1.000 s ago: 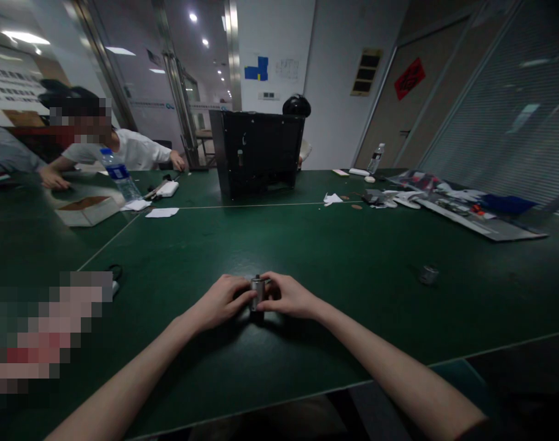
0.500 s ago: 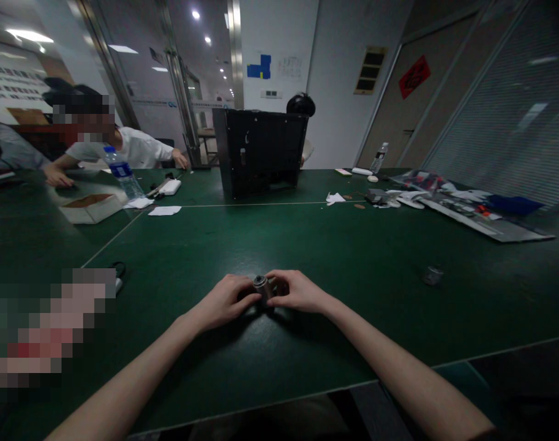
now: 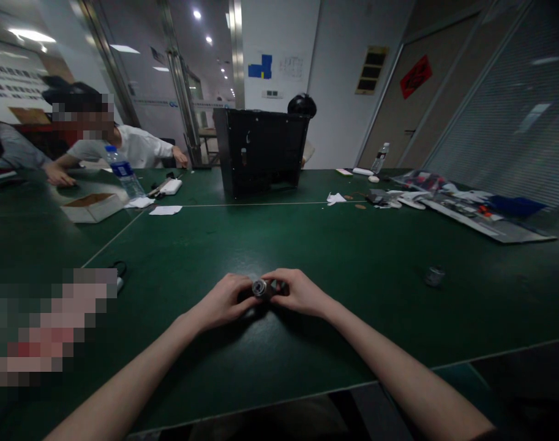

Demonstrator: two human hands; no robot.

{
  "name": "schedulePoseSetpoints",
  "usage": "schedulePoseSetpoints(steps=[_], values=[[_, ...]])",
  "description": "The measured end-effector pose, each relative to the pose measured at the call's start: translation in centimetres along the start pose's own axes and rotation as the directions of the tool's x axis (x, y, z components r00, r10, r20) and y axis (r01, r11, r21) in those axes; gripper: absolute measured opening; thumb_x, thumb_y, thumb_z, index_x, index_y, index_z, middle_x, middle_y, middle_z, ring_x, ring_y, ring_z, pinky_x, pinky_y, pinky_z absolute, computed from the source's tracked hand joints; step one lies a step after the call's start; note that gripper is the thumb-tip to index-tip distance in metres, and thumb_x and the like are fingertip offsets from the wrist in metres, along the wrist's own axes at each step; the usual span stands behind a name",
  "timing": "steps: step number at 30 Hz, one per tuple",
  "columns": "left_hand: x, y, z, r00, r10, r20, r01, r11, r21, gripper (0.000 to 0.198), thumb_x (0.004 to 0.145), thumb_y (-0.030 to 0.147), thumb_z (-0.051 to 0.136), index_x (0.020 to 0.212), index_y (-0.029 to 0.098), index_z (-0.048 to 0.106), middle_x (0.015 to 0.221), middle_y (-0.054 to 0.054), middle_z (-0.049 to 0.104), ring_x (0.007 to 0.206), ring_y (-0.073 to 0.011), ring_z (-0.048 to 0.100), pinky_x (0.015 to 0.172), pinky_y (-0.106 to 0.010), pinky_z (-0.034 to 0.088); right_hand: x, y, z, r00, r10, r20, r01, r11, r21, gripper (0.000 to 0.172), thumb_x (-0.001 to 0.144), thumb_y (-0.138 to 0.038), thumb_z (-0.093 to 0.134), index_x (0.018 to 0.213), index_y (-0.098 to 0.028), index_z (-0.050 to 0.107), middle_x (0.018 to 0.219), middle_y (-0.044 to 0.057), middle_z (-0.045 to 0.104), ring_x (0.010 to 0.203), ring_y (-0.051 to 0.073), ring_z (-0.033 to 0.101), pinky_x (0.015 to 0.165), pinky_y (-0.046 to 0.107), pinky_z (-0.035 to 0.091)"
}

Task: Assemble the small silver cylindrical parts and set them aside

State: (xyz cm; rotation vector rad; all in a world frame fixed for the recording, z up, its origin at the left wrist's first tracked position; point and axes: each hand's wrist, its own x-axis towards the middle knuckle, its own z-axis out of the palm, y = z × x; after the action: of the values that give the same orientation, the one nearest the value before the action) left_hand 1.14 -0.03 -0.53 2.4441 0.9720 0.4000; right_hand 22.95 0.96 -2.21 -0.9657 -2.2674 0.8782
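A small metal cylinder (image 3: pixel 259 290) is held at the near middle of a green surface (image 3: pixel 302 239), tilted so that one round end faces the viewer. The left hand (image 3: pixel 232 296) grips it from the left and the right hand (image 3: pixel 294 290) from the right, both with fingers and thumb closed on its sides. Whether its lower end touches the surface cannot be told (the fingers and shadow hide it).

Well to the right, a second cylinder (image 3: pixel 434 276) sits alone. To the left, a pixelated patch (image 3: pixel 54 327) hides whatever lies there.

Farther off, a black box (image 3: pixel 263 150) stands at the far middle. At far left are an open white carton (image 3: pixel 89 214), a blue-capped bottle (image 3: pixel 123 174) and a flat paper (image 3: pixel 166 210); behind them leans a person in a white shirt (image 3: pixel 139 147). At far right, a cluttered board (image 3: pixel 506 231) lies near a clear bottle (image 3: pixel 380 159).
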Motion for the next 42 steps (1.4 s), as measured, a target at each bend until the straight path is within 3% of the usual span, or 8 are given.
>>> schedulePoseSetpoints(steps=[7, 19, 27, 42], values=[[-0.2, -0.3, 0.2, 1.0, -0.015, -0.023, 0.017, 0.995, 0.094, 0.014, 0.085, 0.029, 0.057, 0.088, 0.016, 0.062, 0.085, -0.003, 0.064, 0.08, -0.0168, 0.057, 0.085, -0.03, 0.039, 0.1, 0.0, 0.6, 0.997, -0.066, -0.04, 0.062, 0.994, -0.095, 0.031, 0.073, -0.007, 0.062, 0.102, -0.018, 0.061, 0.099, 0.005, 0.061, 0.081, 0.013, 0.055, 0.074, 0.026, 0.044], [-0.3, -0.2, 0.2, 0.998, 0.012, -0.06, -0.005, 0.993, 0.116, 0.013, 0.084, 0.03, 0.059, 0.085, 0.017, 0.059, 0.085, -0.003, 0.062, 0.08, -0.0174, 0.057, 0.084, -0.031, 0.04, 0.1, 0.1, 1.5, 0.996, -0.06, -0.062, 0.052, 0.991, -0.123, 0.031, 0.073, -0.004, 0.057, 0.099, -0.019, 0.055, 0.099, 0.004, 0.057, 0.081, 0.014, 0.054, 0.073, 0.025, 0.043], [-0.2, -0.1, -0.1, 0.995, 0.009, -0.099, 0.001, 0.995, 0.104, 0.016, 0.088, 0.031, 0.054, 0.085, 0.016, 0.059, 0.083, -0.002, 0.062, 0.079, -0.0164, 0.056, 0.084, -0.03, 0.039, 0.0, 0.3, 1.6, 1.0, -0.011, -0.016, 0.01, 0.996, -0.085, 0.03, 0.073, -0.02, 0.066, 0.102, -0.017, 0.057, 0.092, 0.003, 0.064, 0.079, 0.015, 0.057, 0.07, 0.024, 0.042], [-0.3, -0.1, 0.0, 0.992, -0.038, -0.119, 0.053, 0.991, 0.12, 0.021, 0.092, 0.032, 0.047, 0.087, 0.016, 0.06, 0.086, -0.004, 0.061, 0.081, -0.0182, 0.055, 0.082, -0.032, 0.04, 0.2, 0.4, 1.5, 0.998, 0.066, 0.022, -0.066, 0.997, 0.03, 0.032, 0.072, -0.037, 0.071, 0.091, -0.016, 0.057, 0.077, 0.0, 0.061, 0.065, 0.012, 0.054, 0.058, 0.021, 0.038]])
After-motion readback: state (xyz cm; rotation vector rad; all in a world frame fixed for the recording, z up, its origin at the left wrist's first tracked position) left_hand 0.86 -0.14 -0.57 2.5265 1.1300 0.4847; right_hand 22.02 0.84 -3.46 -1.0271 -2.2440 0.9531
